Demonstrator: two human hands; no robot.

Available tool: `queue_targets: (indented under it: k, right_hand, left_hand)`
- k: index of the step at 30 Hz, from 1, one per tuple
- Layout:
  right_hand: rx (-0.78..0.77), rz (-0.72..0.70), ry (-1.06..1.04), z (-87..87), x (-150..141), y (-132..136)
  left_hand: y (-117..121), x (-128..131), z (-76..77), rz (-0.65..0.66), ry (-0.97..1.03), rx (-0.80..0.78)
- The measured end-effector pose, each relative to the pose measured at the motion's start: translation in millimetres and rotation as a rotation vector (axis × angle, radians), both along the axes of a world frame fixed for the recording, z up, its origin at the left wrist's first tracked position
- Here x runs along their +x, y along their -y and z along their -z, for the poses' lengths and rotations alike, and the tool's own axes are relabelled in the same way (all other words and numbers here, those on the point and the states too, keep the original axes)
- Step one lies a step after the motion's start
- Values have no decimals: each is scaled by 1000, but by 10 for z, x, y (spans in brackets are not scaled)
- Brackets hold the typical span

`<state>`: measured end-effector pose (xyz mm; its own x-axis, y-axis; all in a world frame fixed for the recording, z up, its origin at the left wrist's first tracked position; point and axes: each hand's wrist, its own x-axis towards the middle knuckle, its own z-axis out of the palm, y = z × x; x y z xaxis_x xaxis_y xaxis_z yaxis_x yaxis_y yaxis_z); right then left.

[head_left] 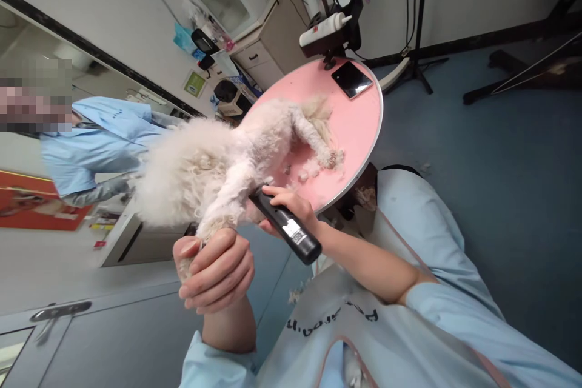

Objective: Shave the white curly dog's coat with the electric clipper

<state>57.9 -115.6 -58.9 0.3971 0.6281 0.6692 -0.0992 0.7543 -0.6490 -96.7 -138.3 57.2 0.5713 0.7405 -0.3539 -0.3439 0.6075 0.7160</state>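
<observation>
- Head view: the dog (268, 133) is on the pink counter (364, 124), one foreleg (230, 191) raised.
- Left hand (218, 270) clasps that foreleg's end; right hand (295, 206) grips clippers (293, 233) beside it.
- Apparently clipping; continuing calls for steady support.

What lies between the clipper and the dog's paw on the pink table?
Loose tufts of fur on the pink tabletop; the head view shows them between clipper and paw.

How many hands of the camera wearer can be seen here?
2: the left hand is around the dog's front leg; the right hand holds the black clipper, which partly hides it.
</observation>
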Motion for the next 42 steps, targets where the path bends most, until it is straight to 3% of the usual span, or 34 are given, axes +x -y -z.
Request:
queue_targets:
  k: [3,6,12,16,18,21,24,26,29,31,34,37,39,42]
  right_hand:
    - [-41,-55,-67,39,-22,17]
    - [-5,-114,-22,-30,-49,-113]
    - [16,42,130,-195,-57,-182]
    - [34,209,96,-117,12,-56]
    - [98,250,28,-78,44,-53]
    - [188,225,28,-114,70,-161]
    - [151,155,155,-214,82,-316]
    - [33,95,259,-228,85,-373]
    - [-237,14,386,-111,87,-339]
    - [-291,22,335,-7,95,-265]
    - [-104,138,122,13,114,-191]
    - [89,182,92,-114,89,-244]
    - [75,180,154,-157,30,-310]
    - [-64,193,236,-81,-58,-340]
  left_hand:
    - [-9,-47,35,17,110,52]
    - [3,-16,15,76,184,92]
    - [-1,154,-94,117,277,198]
    - [-61,410,-223,582,721,-9]
    - [-84,516,-268,718,860,-96]
    - [-86,595,-294,715,897,-112]
    - [-58,612,-307,712,933,-121]
    - [-36,614,-320,703,956,-125]
    - [-17,619,-332,683,977,-131]
    - [-13,621,-323,692,983,-131]
    - [-6,617,-297,655,993,-147]
    - [7,616,-298,630,989,-164]
    - [13,625,-316,633,1003,-170]
    - [14,636,-336,621,1023,-178]
